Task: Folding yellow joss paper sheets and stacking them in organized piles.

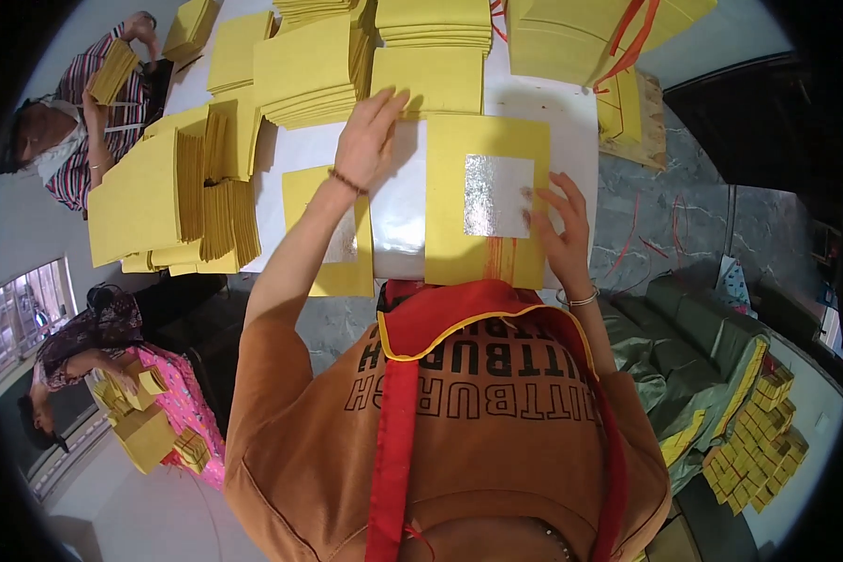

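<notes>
White tabletop (pixel 398 211) carries stacks of yellow paper sheets (pixel 304 70) all around. The person's right hand (pixel 560 220) lies open, fingertips pressing the edge of a silver foil square (pixel 496 195) on a yellow square paper sheet (pixel 485 201) in front of the body. The left hand (pixel 370 140), open and flat, reaches toward the far stacks. Pressing evenly from the foil's middle outward would likely keep it smooth and centred.

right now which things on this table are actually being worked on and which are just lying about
In hand:
- yellow sheet with its silver foil square, under the right hand
- top yellow sheet touched by the left hand

Lying about:
- second foil sheet
- fanned yellow stacks
- red strings
- bundles on the floor
</notes>
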Available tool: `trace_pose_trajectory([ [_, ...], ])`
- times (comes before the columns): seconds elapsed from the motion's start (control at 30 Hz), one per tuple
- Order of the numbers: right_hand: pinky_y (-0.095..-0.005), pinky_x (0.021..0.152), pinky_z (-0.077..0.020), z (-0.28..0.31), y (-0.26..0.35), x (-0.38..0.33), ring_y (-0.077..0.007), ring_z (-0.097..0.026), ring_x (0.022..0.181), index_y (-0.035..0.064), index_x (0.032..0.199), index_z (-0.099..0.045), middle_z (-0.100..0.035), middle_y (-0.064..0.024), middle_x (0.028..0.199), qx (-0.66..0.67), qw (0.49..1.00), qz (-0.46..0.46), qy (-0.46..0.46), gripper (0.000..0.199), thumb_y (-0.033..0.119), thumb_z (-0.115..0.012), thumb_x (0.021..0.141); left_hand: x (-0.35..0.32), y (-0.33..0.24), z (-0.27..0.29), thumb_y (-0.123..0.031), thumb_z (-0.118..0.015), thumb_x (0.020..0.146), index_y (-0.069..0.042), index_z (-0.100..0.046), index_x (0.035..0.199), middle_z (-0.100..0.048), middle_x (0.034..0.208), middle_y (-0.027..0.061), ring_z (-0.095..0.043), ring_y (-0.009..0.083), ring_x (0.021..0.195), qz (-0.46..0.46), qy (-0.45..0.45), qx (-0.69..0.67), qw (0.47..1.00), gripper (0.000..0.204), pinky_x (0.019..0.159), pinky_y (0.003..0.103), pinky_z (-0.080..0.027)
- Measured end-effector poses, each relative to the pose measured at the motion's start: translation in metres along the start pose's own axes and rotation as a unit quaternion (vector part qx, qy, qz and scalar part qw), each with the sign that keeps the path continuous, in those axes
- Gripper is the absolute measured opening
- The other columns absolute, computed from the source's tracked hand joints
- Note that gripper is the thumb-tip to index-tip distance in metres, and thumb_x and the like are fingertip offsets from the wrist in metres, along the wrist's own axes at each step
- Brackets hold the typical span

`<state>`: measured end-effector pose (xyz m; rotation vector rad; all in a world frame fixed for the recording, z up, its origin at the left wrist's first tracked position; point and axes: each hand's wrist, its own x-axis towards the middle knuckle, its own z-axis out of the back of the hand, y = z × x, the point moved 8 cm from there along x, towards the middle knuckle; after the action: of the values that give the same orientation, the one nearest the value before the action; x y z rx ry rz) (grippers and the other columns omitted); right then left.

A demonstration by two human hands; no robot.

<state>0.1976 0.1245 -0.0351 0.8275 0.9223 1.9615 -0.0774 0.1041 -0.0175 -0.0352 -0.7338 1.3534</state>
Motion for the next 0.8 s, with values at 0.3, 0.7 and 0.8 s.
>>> trace_pose_trajectory([
  [0.3,-0.0381,0.098,-0.0338,-0.025,0.0,0.0,-0.0285,-0.042,0.123,0.0118,0.097,-0.064,-0.059,-0.0046,0.113,-0.02,0.991,0.076,0.107,0.02,0.011,-0.064,0.078,-0.08,-0.139,-0.013,-0.026,-0.06,0.074,-0.01,-0.057,0.112,-0.055,0.107,0.0067,-0.05,0.0231,0.096,-0.156,0.176,0.044,0.971,0.041,0.083,0.036,-0.039],
  [0.7,-0.0341,0.103,-0.0298,-0.026,-0.041,-0.008,-0.0228,-0.036,0.126,0.0018,0.101,-0.063,-0.059,-0.007,0.113,0.285,0.948,-0.13,0.06,0.035,0.026,-0.038,0.097,-0.075,-0.1,-0.016,-0.016,-0.063,0.084,-0.002,-0.065,0.087,-0.063,0.075,0.0106,-0.06,0.02,0.066,0.166,0.195,-0.286,0.923,0.015,0.06,0.028,-0.047],
  [0.8,-0.034,0.103,-0.0286,-0.027,-0.042,-0.009,-0.0228,-0.035,0.126,0.0024,0.102,-0.063,-0.059,-0.0073,0.113,0.283,0.949,-0.126,0.054,0.035,0.027,-0.038,0.097,-0.078,-0.093,-0.023,-0.013,-0.06,0.086,0.001,-0.063,0.089,-0.062,0.074,0.0078,-0.057,0.0118,0.067,0.214,0.227,-0.297,0.902,0.014,0.06,0.026,-0.045],
])
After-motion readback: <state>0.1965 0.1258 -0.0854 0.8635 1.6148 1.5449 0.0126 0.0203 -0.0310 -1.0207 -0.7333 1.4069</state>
